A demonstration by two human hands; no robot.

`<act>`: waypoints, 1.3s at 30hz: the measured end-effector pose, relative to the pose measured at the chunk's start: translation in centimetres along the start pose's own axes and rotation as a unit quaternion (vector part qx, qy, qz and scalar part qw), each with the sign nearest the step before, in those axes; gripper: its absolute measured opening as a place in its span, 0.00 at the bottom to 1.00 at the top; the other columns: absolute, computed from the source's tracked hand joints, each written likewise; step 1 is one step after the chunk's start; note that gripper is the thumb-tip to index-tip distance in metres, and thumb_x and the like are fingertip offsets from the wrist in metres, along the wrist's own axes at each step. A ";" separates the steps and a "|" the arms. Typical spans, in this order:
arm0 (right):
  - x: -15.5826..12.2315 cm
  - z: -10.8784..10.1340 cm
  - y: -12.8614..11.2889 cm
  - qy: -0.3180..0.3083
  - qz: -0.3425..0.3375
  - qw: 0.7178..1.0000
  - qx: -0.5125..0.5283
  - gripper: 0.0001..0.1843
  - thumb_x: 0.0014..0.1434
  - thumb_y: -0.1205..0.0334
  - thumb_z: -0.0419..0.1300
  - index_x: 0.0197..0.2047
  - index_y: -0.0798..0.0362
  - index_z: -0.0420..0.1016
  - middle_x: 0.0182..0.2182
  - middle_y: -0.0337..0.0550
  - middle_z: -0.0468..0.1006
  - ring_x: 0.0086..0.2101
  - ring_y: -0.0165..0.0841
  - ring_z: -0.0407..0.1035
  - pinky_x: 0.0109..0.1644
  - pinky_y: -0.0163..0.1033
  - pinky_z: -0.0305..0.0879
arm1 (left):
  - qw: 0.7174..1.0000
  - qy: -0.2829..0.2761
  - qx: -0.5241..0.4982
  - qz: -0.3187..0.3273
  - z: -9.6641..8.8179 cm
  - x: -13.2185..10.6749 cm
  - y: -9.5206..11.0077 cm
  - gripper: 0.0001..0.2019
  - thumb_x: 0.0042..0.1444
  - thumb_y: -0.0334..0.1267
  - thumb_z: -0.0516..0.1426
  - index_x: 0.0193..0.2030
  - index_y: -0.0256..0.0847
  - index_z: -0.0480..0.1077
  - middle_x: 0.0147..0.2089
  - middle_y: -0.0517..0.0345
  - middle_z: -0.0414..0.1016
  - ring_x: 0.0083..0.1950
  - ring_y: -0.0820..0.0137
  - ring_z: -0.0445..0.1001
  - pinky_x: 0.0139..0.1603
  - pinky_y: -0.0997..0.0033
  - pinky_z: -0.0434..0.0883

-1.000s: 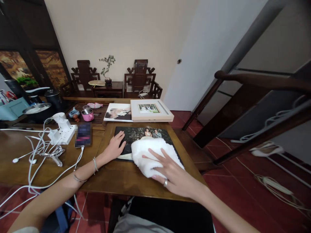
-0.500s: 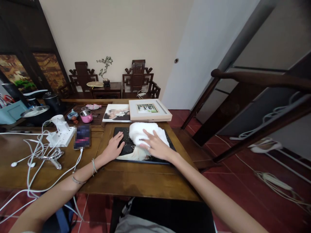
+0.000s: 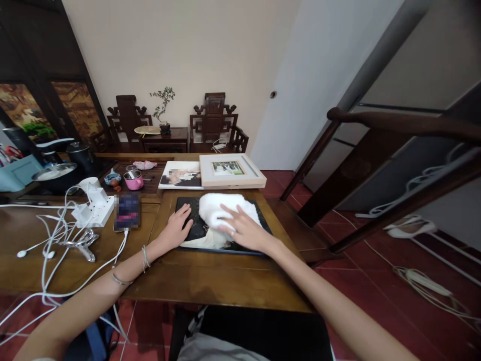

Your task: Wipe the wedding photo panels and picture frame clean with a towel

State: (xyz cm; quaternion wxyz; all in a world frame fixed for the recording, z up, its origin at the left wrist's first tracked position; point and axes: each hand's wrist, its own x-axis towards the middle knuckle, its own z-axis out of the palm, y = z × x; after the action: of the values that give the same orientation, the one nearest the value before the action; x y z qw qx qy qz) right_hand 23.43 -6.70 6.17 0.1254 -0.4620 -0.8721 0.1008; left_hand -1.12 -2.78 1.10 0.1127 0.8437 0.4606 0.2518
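Observation:
A dark, flat picture panel (image 3: 191, 231) with a pale figure along its near edge lies on the wooden table. My left hand (image 3: 178, 225) rests on the panel's left side, fingers stretched out and holding nothing. Over the right part of the panel is a bunched, fluffy white cloth (image 3: 214, 204). My right hand (image 3: 246, 228) lies flat on that cloth with its fingers spread, pressing without gripping. The cloth and my right hand hide much of the panel's picture.
A pale framed photo (image 3: 259, 175) and a flat photo print (image 3: 180, 175) lie beyond the panel. Leftward are a phone (image 3: 127, 213), a white power strip (image 3: 99, 213) with tangled cables, and a pink cup (image 3: 134, 181). A wooden chair (image 3: 319, 195) stands at right.
My right hand and the cloth have shifted slightly toward me on the panel. My left hand stays in place.

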 end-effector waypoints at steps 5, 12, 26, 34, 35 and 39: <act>5.4 0.7 1.6 0.023 0.081 0.996 -0.040 0.27 0.66 0.49 0.39 0.60 0.53 0.64 0.61 0.54 0.59 0.64 0.43 0.41 0.62 0.63 0.36 | 1.000 0.005 -0.014 -0.006 -0.2 0.1 -0.1 0.22 0.64 0.39 0.42 0.60 0.33 0.61 0.66 0.45 0.57 0.67 0.64 0.53 0.65 0.56 0.55; 0.1 0.6 -4.3 0.011 -0.049 0.999 0.010 0.23 0.66 0.52 0.42 0.49 0.52 0.74 0.58 0.51 0.66 0.64 0.43 0.41 0.64 0.62 0.33 | 1.000 0.011 -0.023 0.017 0.1 0.0 -0.4 0.21 0.62 0.35 0.42 0.61 0.35 0.60 0.66 0.45 0.56 0.68 0.63 0.52 0.64 0.53 0.56; -1.0 0.7 0.6 0.055 0.091 0.993 -0.042 0.25 0.66 0.51 0.40 0.54 0.55 0.70 0.58 0.55 0.64 0.63 0.45 0.43 0.62 0.64 0.38 | 0.999 0.002 -0.040 -0.014 -0.2 0.0 0.1 0.22 0.62 0.37 0.43 0.60 0.32 0.60 0.66 0.44 0.55 0.68 0.62 0.52 0.65 0.53 0.54; 1.6 1.0 -5.5 0.001 -0.097 0.995 0.026 0.22 0.66 0.52 0.44 0.47 0.52 0.75 0.57 0.50 0.67 0.64 0.39 0.43 0.65 0.58 0.32 | 0.978 0.134 -0.157 -0.018 -2.1 0.2 1.2 0.22 0.64 0.44 0.41 0.59 0.38 0.62 0.61 0.51 0.65 0.62 0.67 0.62 0.64 0.62 0.59; 0.9 0.8 -5.9 -0.008 -0.120 0.992 0.044 0.22 0.66 0.53 0.43 0.46 0.51 0.76 0.57 0.49 0.67 0.63 0.38 0.44 0.66 0.56 0.31 | 0.978 0.134 -0.159 -0.023 -2.1 0.2 1.1 0.22 0.64 0.44 0.41 0.59 0.37 0.62 0.61 0.50 0.65 0.62 0.67 0.63 0.64 0.62 0.59; -2.4 0.4 -4.9 -0.021 -0.108 0.989 0.101 0.22 0.66 0.52 0.42 0.47 0.48 0.75 0.61 0.43 0.61 0.62 0.37 0.49 0.67 0.51 0.34 | 0.987 0.089 -0.130 -0.039 -1.2 0.3 0.6 0.23 0.65 0.44 0.39 0.58 0.35 0.63 0.62 0.48 0.64 0.64 0.66 0.60 0.65 0.60 0.57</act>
State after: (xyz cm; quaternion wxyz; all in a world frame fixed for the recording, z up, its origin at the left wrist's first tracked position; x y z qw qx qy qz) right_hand 20.77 -11.47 6.96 0.1634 -0.3477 -0.9049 0.1833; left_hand -1.22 -2.95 2.48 0.1900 0.7775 0.4645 0.3790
